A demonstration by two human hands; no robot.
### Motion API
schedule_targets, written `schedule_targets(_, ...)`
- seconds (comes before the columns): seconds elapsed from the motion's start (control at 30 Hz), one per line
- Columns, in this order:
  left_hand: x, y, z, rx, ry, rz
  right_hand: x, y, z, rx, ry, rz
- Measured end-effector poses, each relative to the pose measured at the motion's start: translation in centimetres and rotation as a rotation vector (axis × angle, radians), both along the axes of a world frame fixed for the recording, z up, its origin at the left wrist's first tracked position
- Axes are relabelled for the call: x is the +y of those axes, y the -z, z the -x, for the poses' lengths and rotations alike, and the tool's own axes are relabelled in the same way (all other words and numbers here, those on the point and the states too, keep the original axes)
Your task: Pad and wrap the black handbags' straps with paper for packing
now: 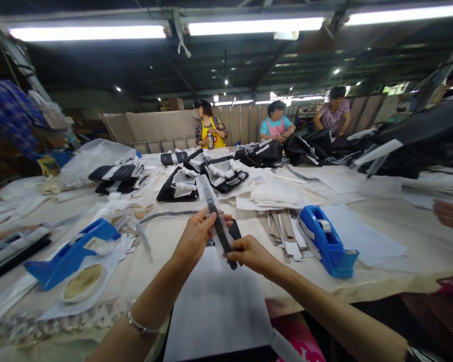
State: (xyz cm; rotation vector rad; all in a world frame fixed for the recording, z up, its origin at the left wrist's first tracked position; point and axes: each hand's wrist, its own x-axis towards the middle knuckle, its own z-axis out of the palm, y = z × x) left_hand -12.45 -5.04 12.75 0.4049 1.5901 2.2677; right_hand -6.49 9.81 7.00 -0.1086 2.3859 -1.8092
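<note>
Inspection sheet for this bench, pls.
Surface: long pale table, crowded; white sheet at near edge.
Job's things: narrow black strip in a clear plastic sleeve, held above the sheet.
Clutter: blue plastic tape dispenser at right, second blue tape dispenser at left, black-and-white bags, paper stacks.
Grippers: left hand and right hand both pinch the strip.
Cables: nothing seen.
Surroundings: three people across the table; another person's hand at right; strip lights overhead.

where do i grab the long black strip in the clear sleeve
Pinch the long black strip in its clear plastic sleeve across its narrow width, mid-length and near end, from either side, as left hand and right hand do: it's thin and flat.
</note>
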Motion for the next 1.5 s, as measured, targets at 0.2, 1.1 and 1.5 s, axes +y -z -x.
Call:
schedule_targets(0.2,-0.1,0.6,-0.6,-0.026,-0.09,-0.035,-1.2,-0.4,-0.7,0.077,0.031,0.121)
schedule_targets(1.1,-0.6,-2.0,0.0,-0.192,-0.196,-0.306,-6.2,1.9,-0.8,0.192,0.214,0.455)
schedule_targets(1.5,-2.6,-3.6,6.5,-0.205,-0.23,-0.37,-4.7,3.9,-4.3,0.081,0.159,0.354)
